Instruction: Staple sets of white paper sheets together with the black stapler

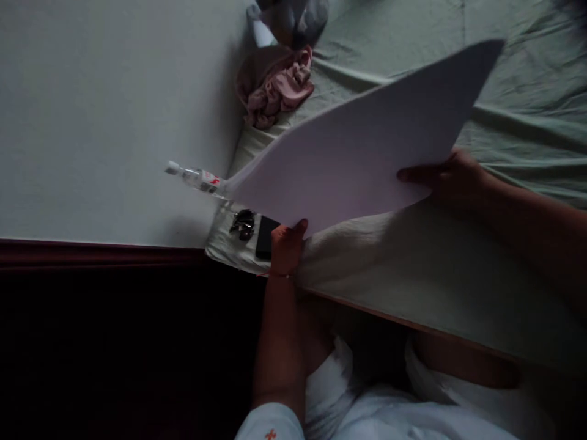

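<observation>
Wall [114,122], pale and plain, rises left of both grips. Bed [527,153], with a wrinkled green sheet, spreads under and beyond them. White paper [348,146] is next in size, lifted over the bed and bowed, lying ahead of the left grip and leftward of the right. Its long axis slants from beside the bottle, past the left hand [288,247], to a far corner beyond the right hand [452,174]. Each grip is narrow, pinched on the paper with the thumb on top; the other fingers are mostly hidden. Both hands touch it, but the right thumb reaches further in, so I judge that hand nearer its middle. Well beyond the left grip sit a plastic bag [298,21] and crumpled pink cloth [282,91]. Leftward stands a clear bottle [202,179], its base hidden. Just beside the left hand lie a flat black object [265,238] and, further left, keys [243,224].
</observation>
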### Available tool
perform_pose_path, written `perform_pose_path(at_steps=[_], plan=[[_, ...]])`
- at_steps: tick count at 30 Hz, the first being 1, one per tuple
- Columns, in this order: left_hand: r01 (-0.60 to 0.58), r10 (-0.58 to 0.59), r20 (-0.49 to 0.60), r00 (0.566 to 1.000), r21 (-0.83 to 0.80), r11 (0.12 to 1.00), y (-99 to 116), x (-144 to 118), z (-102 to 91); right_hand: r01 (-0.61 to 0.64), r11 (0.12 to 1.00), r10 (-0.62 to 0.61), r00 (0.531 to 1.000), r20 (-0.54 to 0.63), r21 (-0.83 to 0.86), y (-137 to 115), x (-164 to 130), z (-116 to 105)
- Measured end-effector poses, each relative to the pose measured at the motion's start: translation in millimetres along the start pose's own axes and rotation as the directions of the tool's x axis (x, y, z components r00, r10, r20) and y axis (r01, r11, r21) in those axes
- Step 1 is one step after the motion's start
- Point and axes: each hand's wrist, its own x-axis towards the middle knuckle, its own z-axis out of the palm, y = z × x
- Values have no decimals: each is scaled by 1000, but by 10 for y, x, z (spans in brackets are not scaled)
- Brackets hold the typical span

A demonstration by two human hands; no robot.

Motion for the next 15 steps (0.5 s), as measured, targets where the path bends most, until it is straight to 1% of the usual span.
perform_pose_path(at_steps=[2, 4, 7, 10, 13, 15], plan=[[-64, 66, 23, 998, -51, 997, 12, -4, 75, -25, 999, 23, 999, -42, -36, -5, 5, -15], [-77, 79, 18, 997, -107, 991, 33, -7, 133, 18, 995, -27, 995, -99, -93, -12, 4, -20], [-29, 32, 16, 999, -169, 985, 64, -9, 194, 107, 965, -140, 982, -128, -239, -30, -8, -27], [10, 1, 47, 999, -229, 973, 87, -7, 229, 123, 937, -174, 976, -132, -326, -38, -13, -48], [43, -31, 48, 998, -282, 959, 107, 6, 241, 108, 942, -172, 969, -180, -319, -23, 8, -69], [71, -67, 24, 997, -299, 952, 116, 19, 248, 95, 954, -157, 966, -204, -284, -10, 36, -77]])
